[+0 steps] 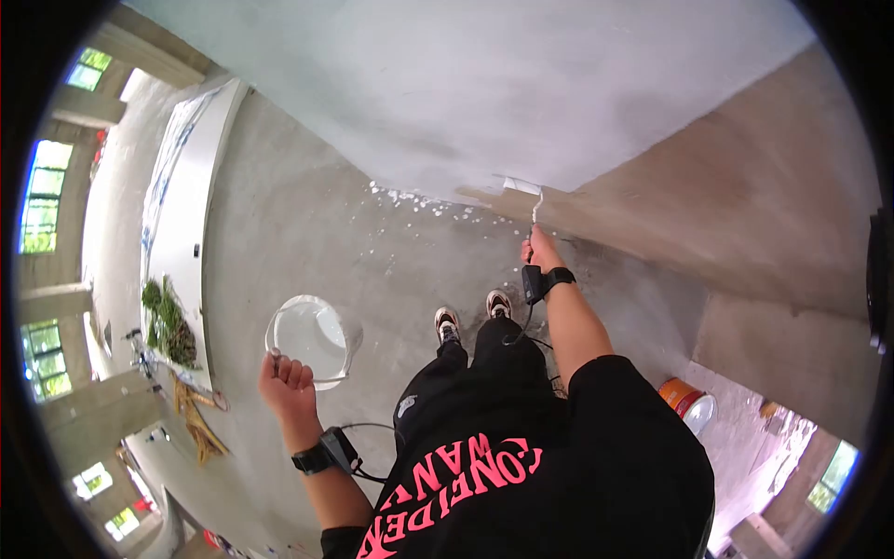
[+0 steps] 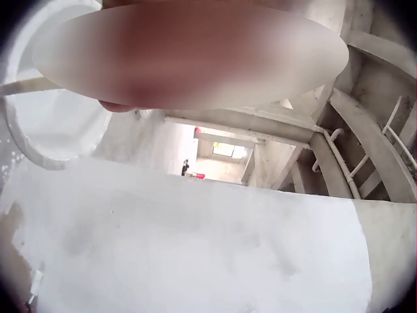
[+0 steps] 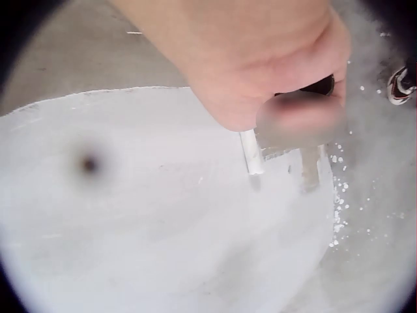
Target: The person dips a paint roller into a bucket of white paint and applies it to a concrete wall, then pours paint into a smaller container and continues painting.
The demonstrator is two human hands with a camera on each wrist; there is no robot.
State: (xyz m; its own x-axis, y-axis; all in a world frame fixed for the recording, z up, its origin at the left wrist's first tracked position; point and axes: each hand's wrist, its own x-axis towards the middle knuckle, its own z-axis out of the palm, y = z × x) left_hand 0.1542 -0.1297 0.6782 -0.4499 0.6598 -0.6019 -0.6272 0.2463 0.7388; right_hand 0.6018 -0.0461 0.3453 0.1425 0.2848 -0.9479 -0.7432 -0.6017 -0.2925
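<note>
My left hand (image 1: 291, 389) grips the handle of a white bucket (image 1: 353, 337) and holds it out at the left, its open mouth facing up with white paint inside. In the left wrist view the bucket (image 2: 14, 124) shows at the upper left, while a blur hides most of the hand. My right hand (image 1: 540, 247) holds a paint roller (image 1: 522, 185) by its handle. The white roller lies against the lower part of a white-painted wall (image 1: 466, 84), beside an unpainted strip near the floor. In the right wrist view the roller (image 3: 251, 153) sticks out below the fingers, partly hidden.
White paint drops (image 1: 410, 197) dot the grey floor along the wall. A bare brownish wall (image 1: 745, 177) meets the painted one at the right. Behind on the right stands an orange-and-white bucket (image 1: 687, 406). Green plants (image 1: 168, 321) lie by a long white panel (image 1: 186, 196) at the left.
</note>
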